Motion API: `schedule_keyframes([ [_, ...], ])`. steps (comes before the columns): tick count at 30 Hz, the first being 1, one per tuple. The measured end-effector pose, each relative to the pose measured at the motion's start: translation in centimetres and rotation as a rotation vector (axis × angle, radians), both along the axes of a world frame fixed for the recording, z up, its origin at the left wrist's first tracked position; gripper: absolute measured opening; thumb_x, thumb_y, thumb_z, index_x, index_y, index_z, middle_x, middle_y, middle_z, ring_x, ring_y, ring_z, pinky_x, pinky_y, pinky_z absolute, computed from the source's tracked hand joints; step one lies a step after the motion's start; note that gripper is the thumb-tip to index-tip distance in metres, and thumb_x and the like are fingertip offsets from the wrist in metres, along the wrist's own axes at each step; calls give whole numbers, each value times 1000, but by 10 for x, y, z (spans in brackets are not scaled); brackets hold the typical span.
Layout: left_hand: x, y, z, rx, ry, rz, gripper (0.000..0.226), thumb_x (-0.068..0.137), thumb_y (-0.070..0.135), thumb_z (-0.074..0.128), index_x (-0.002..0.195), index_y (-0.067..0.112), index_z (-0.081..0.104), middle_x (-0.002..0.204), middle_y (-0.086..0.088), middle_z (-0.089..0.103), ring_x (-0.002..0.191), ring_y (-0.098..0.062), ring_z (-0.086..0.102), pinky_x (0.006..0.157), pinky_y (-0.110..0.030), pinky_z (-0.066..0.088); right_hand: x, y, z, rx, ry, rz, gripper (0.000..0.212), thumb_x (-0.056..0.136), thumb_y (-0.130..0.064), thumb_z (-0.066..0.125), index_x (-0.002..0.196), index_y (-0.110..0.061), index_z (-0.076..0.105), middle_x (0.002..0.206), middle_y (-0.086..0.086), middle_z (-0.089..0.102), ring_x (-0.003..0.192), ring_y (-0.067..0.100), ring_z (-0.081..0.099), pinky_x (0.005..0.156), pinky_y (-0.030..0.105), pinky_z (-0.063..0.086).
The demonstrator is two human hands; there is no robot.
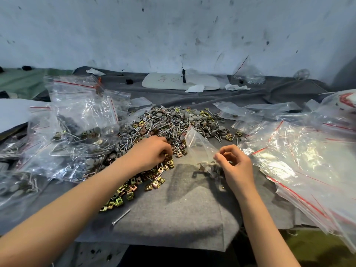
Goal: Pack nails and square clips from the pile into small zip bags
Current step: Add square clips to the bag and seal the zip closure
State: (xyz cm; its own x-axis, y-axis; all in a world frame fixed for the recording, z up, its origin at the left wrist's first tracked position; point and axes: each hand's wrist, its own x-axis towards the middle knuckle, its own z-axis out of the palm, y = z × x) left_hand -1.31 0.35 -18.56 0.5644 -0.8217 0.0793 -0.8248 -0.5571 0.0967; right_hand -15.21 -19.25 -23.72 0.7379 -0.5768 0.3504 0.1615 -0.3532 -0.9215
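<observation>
At pile's near edge: left hand (152,151), on the pile (169,124), fingers curled down among square clips (134,187); whether it holds any cannot be told.
Right of that edge: right hand (236,162) pinches small zip bag (196,143), mouth raised toward pile.
Small zip bag contents: few nails (209,167), bunched by the fingers.
Left of pile: filled bags (77,122), nails and clips inside.
Right of pile: empty bags (298,151) heaped on table (183,209).

Left hand (152,151) digs among square clips (134,186); right hand (236,164) pinches a zip bag (198,145).
</observation>
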Motion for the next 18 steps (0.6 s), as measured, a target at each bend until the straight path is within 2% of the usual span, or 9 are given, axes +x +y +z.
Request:
schedule_keyframes([
  [4, 1, -5, 1, 72, -130, -21, 22, 91, 24, 61, 112, 29, 67, 109, 7, 60, 101, -15, 50, 87, -33, 44, -1, 1, 1, 2, 4, 5, 24, 82, -3, 69, 72, -22, 59, 65, -8, 59, 57, 0, 52, 53, 10, 40],
  [8, 5, -9, 2, 62, -101, -10, 16, 90, 27, 63, 105, 24, 68, 107, 6, 60, 100, -14, 52, 87, -33, 46, -1, 2, 3, 0, 11, 5, 22, 83, -4, 69, 72, -21, 59, 65, -6, 59, 57, 2, 52, 52, 11, 40],
  [10, 4, -11, 3, -72, 24, 30, 13, 91, 26, 62, 102, 22, 66, 105, 6, 61, 97, -11, 54, 87, -31, 48, -2, 2, 3, -2, 14, 6, 21, 83, -4, 69, 73, -20, 59, 66, -6, 59, 58, 2, 52, 53, 11, 40],
  [13, -2, -13, 12, -481, 284, 133, 5, 92, 21, 60, 95, 22, 63, 90, 7, 66, 82, -8, 61, 73, -15, 48, -1, 2, 3, -5, 22, 7, 18, 83, -5, 69, 74, -17, 60, 67, -4, 60, 59, 3, 53, 54, 12, 41],
  [15, -7, -14, 21, -685, 315, 147, 6, 91, 18, 62, 92, 23, 66, 84, 8, 67, 77, -7, 62, 68, -13, 47, -1, 2, 3, -5, 27, 5, 17, 83, -5, 69, 75, -16, 60, 67, -4, 60, 60, 4, 54, 55, 13, 41],
  [18, -17, -18, 33, -695, 260, 53, 13, 89, 15, 65, 96, 24, 70, 83, 16, 64, 77, 3, 58, 70, -9, 45, -2, 2, 4, -4, 28, 5, 18, 83, -5, 69, 74, -17, 60, 67, -4, 60, 59, 3, 54, 54, 12, 41],
])
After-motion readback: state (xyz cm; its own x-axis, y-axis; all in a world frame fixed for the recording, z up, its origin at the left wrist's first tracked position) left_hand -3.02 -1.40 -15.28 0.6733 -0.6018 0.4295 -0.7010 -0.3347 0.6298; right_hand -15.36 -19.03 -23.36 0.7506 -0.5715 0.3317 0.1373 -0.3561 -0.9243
